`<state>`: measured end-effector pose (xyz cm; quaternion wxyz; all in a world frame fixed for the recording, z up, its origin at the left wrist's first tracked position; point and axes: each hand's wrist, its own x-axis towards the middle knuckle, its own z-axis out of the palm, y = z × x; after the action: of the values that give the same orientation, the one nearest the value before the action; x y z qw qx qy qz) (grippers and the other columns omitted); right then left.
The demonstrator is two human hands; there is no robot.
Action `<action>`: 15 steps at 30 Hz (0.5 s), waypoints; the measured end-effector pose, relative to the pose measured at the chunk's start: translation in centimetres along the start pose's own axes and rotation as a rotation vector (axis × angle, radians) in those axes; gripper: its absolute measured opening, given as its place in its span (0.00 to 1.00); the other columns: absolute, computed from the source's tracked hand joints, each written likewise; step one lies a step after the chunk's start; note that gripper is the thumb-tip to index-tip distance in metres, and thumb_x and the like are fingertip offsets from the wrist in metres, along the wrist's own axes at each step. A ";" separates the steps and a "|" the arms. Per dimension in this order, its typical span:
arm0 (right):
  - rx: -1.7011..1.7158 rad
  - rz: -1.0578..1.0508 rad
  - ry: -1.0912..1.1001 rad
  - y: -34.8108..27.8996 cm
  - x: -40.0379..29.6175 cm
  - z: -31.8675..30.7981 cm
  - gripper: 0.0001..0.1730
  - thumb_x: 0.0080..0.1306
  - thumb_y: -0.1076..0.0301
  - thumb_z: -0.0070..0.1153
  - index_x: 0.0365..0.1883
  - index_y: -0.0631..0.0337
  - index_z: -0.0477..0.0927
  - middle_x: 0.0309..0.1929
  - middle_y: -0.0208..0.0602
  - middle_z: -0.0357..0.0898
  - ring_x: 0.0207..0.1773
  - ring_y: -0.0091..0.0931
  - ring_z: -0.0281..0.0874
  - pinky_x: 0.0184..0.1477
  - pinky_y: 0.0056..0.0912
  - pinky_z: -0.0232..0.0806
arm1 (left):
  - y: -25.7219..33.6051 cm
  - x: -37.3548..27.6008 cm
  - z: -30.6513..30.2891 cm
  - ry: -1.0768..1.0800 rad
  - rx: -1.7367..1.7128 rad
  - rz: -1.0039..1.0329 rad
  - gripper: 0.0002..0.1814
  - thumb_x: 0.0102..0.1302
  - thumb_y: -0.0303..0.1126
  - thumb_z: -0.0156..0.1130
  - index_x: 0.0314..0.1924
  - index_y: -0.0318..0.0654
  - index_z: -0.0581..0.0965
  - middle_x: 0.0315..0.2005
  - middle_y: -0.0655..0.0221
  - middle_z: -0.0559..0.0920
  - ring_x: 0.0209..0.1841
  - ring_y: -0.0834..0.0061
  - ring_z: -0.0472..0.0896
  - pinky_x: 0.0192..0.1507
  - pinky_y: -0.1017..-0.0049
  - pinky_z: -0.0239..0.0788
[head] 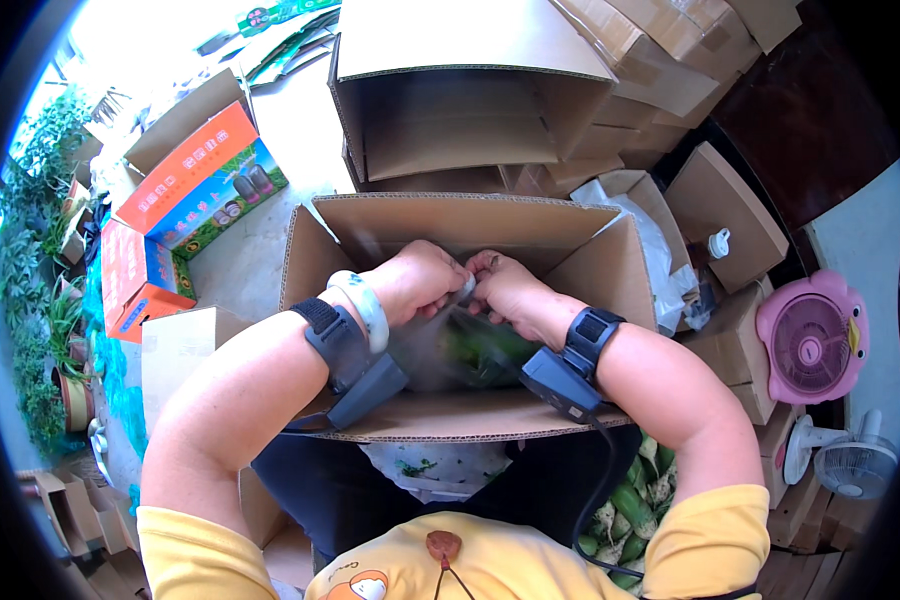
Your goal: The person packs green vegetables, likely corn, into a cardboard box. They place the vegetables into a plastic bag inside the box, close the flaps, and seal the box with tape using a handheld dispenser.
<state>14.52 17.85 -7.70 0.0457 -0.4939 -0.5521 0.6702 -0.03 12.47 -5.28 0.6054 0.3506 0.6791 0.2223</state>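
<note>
An open cardboard box [465,214] stands before me with its flaps up. Inside it is a clear plastic bag [427,352] with green produce [487,345] showing dimly through the film. My left hand [420,281] pinches the gathered neck of the bag above the box's middle. Meeting it there, my right hand [506,292] grips the same twisted plastic, fingertips almost touching those of the left. A marbled bangle [364,304] circles my left wrist, and a dark strapped device sits on each forearm. The fingers partly hide the bag's neck.
Another open carton [457,127] lies just beyond the box. Printed orange cartons [195,187] stand to the left. Green radishes [630,510] are heaped by my right leg. A pink fan [810,337] and a white fan [855,457] stand at right; a cable hangs from my right forearm.
</note>
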 end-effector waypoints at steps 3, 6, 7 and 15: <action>-0.110 -0.033 0.036 0.5 0.4 -0.2 0.11 0.57 0.76 0.58 0.39 0.60 0.76 0.34 0.32 0.78 0.30 0.20 0.73 0.28 0.24 0.62 | 0.9 -0.2 0.3 0.056 0.128 -0.074 0.06 0.65 0.30 0.58 0.36 0.36 0.80 0.20 0.73 0.75 0.20 0.83 0.70 0.18 0.79 0.57; -0.212 -0.050 0.021 0.8 0.9 -0.6 0.10 0.56 0.74 0.61 0.37 0.61 0.78 0.30 0.31 0.77 0.28 0.20 0.70 0.26 0.23 0.60 | 1.1 -0.1 0.4 0.112 0.270 -0.094 0.07 0.63 0.30 0.59 0.34 0.34 0.81 0.22 0.68 0.78 0.20 0.77 0.75 0.17 0.76 0.63; -0.251 -0.061 0.002 0.6 1.0 -0.4 0.10 0.56 0.73 0.61 0.37 0.61 0.78 0.29 0.30 0.76 0.26 0.19 0.68 0.23 0.22 0.58 | 0.2 1.0 0.2 0.127 0.320 -0.076 0.08 0.63 0.31 0.59 0.33 0.33 0.81 0.22 0.64 0.80 0.19 0.73 0.78 0.17 0.73 0.66; -0.433 0.008 -0.037 -0.1 1.4 -0.3 0.11 0.50 0.74 0.60 0.34 0.63 0.82 0.29 0.34 0.80 0.30 0.22 0.72 0.30 0.26 0.63 | -1.9 3.8 0.1 0.118 0.586 -0.034 0.09 0.61 0.27 0.57 0.33 0.27 0.82 0.30 0.54 0.84 0.27 0.62 0.85 0.27 0.67 0.78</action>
<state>14.00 18.98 -8.49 -0.0743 -0.4819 -0.6818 0.5453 -0.41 14.04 -9.21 0.4417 0.4854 0.7540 0.0268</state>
